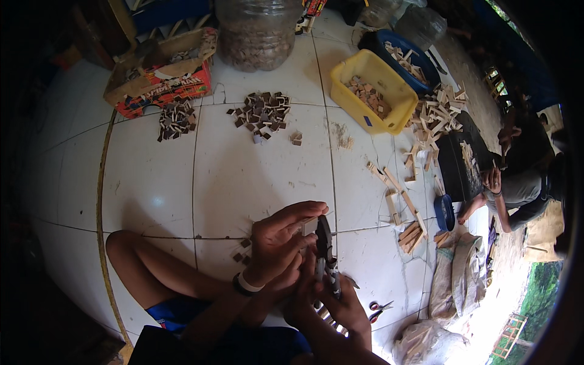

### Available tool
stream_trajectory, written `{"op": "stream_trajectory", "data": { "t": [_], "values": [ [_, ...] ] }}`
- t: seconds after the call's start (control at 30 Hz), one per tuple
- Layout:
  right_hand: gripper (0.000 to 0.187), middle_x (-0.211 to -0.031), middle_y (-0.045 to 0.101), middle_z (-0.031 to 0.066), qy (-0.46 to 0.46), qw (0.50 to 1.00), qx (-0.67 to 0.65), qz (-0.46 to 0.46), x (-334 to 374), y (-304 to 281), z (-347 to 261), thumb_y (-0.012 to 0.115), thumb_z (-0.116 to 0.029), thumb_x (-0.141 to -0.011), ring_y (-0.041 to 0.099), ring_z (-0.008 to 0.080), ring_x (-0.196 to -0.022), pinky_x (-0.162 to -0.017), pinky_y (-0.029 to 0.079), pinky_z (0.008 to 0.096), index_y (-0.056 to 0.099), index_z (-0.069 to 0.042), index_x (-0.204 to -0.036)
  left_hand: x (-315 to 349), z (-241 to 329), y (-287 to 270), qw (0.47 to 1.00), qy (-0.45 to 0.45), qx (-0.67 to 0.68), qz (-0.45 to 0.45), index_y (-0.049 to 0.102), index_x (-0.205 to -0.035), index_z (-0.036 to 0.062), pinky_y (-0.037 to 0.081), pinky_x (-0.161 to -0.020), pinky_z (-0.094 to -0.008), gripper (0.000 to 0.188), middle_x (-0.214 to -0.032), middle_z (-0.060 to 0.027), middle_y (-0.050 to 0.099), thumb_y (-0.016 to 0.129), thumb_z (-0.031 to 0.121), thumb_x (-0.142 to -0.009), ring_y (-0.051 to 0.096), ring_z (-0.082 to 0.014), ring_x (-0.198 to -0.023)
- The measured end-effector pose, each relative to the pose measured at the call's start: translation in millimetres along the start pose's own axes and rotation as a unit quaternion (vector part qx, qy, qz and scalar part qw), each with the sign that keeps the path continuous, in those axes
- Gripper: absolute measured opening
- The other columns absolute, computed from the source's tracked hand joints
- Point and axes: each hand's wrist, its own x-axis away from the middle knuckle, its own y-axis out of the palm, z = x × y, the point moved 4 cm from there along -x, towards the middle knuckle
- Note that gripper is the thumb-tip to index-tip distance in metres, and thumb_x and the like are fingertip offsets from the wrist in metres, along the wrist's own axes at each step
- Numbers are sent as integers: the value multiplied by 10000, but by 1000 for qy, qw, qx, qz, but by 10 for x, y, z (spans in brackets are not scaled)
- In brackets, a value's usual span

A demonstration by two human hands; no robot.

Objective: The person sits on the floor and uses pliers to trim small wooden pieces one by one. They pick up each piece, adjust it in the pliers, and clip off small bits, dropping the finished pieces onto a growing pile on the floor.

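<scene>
My left hand [277, 243], with a pale band at its wrist, pinches a small flat piece of light wood [310, 227] between thumb and fingers. Right against that piece is the dark head of a hand cutter [324, 234], which looks like shears. My right hand [340, 304] is wrapped round the cutter's grey handles, below and to the right of my left hand. Whether the blades are apart cannot be made out. A few small dark wooden pieces [242, 252] lie on the tiles left of my left hand.
Two heaps of small wooden squares [263, 114] [176, 120] lie ahead. Beyond are a cardboard box [161, 91], a plastic jar [258, 36] and a yellow basin [380, 125]. Wood strips [404, 198] and scissors [380, 310] lie rightward. Another person [517, 176] sits far right.
</scene>
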Motion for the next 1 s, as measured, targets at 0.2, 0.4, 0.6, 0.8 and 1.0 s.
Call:
{"op": "stream_trajectory", "data": {
  "t": [0.2, 0.4, 0.6, 0.8, 1.0],
  "values": [
    [498, -1097, 693, 93, 141, 956, -228, -117, -11, 117, -257, 648, -191, -1041, 628, 159, -1064, -956, 481, 329, 511, -50, -1499, -53, 109, -158, 998, 57, -30, 25, 672, -1220, -105, 577, -1038, -424, 343, -1270, -251, 692, 659, -155, -882, 676, -350, -1226],
    [470, -1076, 710, 116, 177, 974, -95, -99, 39, 141, -587, 639, -270, -1055, 645, 175, -1036, -916, 500, 317, 541, -22, -1442, -32, 285, -205, 995, 82, -58, 25, 657, -1187, -120, 561, -1060, -452, 344, -1241, -264, 699, 670, -203, -854, 679, -382, -1212],
    [427, -1072, 732, 122, 141, 976, -112, -126, 2, 222, -628, 638, -279, -1056, 675, 180, -1015, -867, 515, 312, 566, -22, -1390, 6, 319, -147, 993, 106, -42, 41, 621, -1177, -127, 543, -1079, -485, 317, -1234, -287, 690, 659, -207, -873, 660, -401, -1234],
    [418, -1089, 735, 120, 145, 963, -181, -134, 89, 195, -691, 639, -243, -1057, 680, 187, -1021, -890, 514, 310, 553, -23, -1401, 14, 353, -115, 992, 111, -36, 39, 619, -1176, -125, 535, -1087, -496, 294, -1229, -295, 687, 647, -197, -892, 651, -406, -1245],
    [421, -1062, 720, 101, 172, 969, -145, -100, 72, 210, -709, 641, -227, -1057, 667, 174, -1024, -899, 512, 308, 533, -18, -1406, 14, 365, -91, 992, 112, -38, 37, 615, -1182, -123, 539, -1082, -498, 294, -1239, -298, 681, 642, -193, -897, 657, -406, -1236]
  ]
}}
